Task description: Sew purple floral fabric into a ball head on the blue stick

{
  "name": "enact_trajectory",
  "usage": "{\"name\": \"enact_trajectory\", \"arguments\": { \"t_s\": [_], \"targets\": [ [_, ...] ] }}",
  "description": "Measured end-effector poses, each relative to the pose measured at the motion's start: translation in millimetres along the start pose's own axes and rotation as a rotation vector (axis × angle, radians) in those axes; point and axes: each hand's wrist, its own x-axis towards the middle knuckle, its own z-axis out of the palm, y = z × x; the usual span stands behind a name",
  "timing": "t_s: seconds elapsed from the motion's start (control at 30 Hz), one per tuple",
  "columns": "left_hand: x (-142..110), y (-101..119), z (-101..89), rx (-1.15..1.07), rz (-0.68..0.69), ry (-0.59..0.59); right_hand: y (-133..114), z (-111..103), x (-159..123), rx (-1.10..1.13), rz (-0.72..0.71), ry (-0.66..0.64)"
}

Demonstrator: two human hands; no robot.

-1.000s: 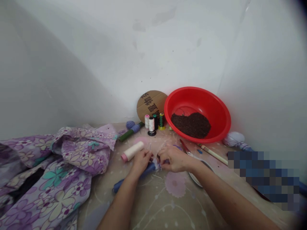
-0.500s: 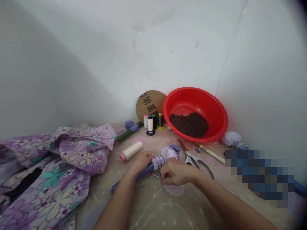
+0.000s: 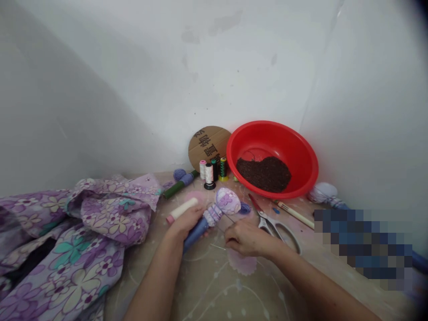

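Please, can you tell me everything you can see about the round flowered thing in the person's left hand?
It is a stuffed fabric ball, lilac with a pale flower print, looking soft and rounded. Its gathered neck is bound with pale thread, and a dark blue shaft runs down from it. It tilts upward above the patterned tabletop, the left hand gripping the shaft.

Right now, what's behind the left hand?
A white thread cone with a pink end, its right end partly covered by the left hand. That hand grips a blue rod. Whatever lies directly under the palm can't be seen.
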Motion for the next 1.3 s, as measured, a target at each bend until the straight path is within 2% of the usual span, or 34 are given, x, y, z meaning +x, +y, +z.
{"name": "enact_trajectory", "arguments": {
  "t_s": [0.17,0.33,0.47,0.57,0.8,0.97,1.07,1.3],
  "targets": [
    [3.0,-1.7,0.2,-0.036,0.018,0.028,1.1,-2.5,-1.8,0.055,0.028,0.06],
    [4.3,-2.4,1.8,-0.087,0.057,0.059,-7.4,-12.6,-3.2,0.163,0.013,0.184],
    [5.8,-4.6,4.4,-0.083,0.015,0.121,-10.5,-14.8,-3.0,0.227,-0.019,0.231],
    [8.9,-8.6,6.5,-0.065,-0.01,0.162,-8.5,-13.7,-2.1,0.222,-0.023,0.253],
    [9.7,-11.7,12.9,-0.027,0.009,0.149,-4.9,-18.9,0.8,0.109,0.007,0.295],
    [10.1,-15.9,14.9,0.118,0.058,0.201,-0.7,-20.7,8.7,-0.001,0.048,0.327],
    [10.7,-18.5,14.8,0.257,0.147,0.25,7.0,-20.3,15.2,-0.02,0.076,0.332],
    [6.4,-15.2,16.2,0.467,0.29,0.279,20.7,-25.2,34.1,-0.026,-0.004,0.342]
  ]
}}
